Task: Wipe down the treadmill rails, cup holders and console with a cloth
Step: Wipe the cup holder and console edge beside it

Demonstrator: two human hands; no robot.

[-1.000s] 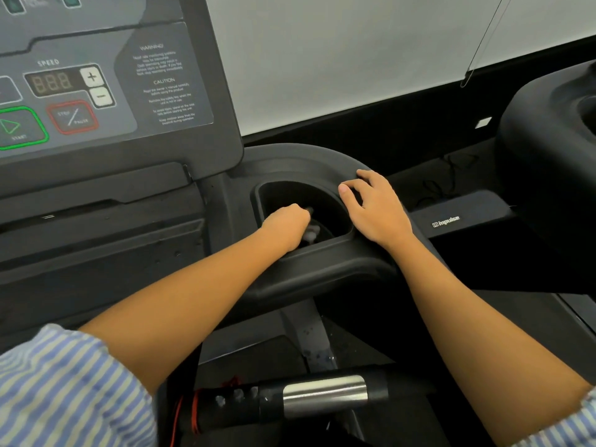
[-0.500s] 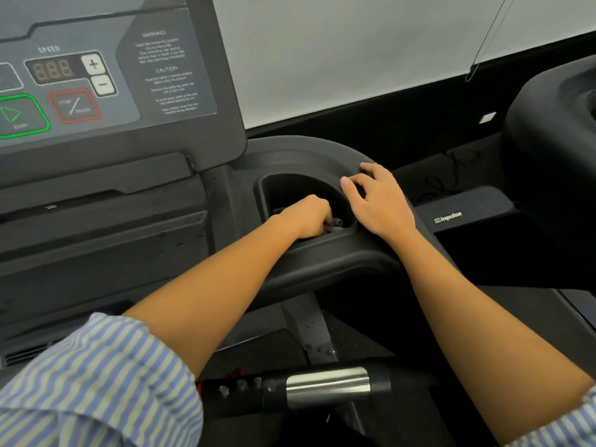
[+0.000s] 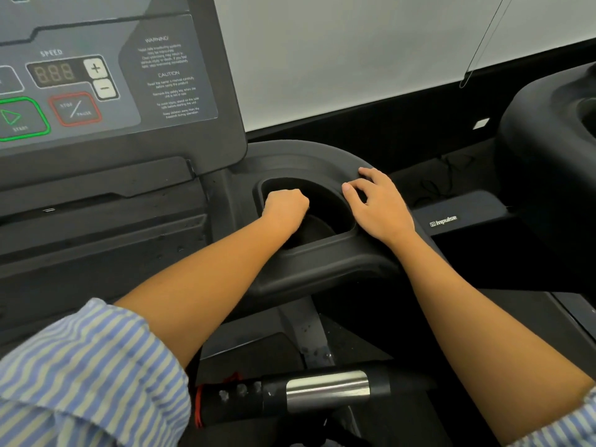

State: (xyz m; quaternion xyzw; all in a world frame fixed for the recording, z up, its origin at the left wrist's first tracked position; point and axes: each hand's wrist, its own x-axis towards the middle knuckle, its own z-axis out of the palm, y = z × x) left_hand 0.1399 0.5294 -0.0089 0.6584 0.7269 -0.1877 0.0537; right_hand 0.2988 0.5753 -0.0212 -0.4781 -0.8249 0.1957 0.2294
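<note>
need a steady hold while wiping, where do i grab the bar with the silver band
Grip the silver band of the bar from above, wrapping over it: it lies level, round and smooth. Small knobs and a red cord sit left of it, so avoid that end.

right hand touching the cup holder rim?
Touching. Head view: the right hand rests its palm on the right side of the cup holder rim, with no gap showing beneath it.
</note>
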